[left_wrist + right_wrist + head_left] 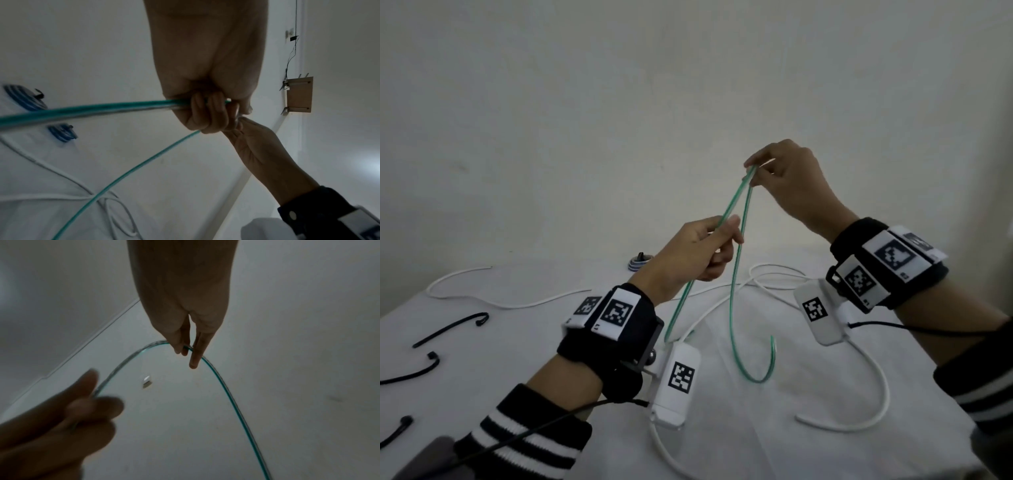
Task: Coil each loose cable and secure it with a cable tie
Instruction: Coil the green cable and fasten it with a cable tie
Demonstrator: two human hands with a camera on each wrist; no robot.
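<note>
— On the table (722,438)?
— White cables (873,377), black cable ties (448,329) lying loose.
— And the green cable (738,274)?
— Raised above, folded; left hand (695,253) gripping one strand, right hand (787,174) pinching the bend.

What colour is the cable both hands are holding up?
Green cable, clearest in the head view.

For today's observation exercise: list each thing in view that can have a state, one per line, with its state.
Green cable: lifted, folded into a loop, uncoiled, untied.
Left hand: grips the green cable.
Right hand: pinches the loop's top.
White cables: loose on the table.
Black ties: lying unfastened.
Blue cables: coiled and tied.
</note>
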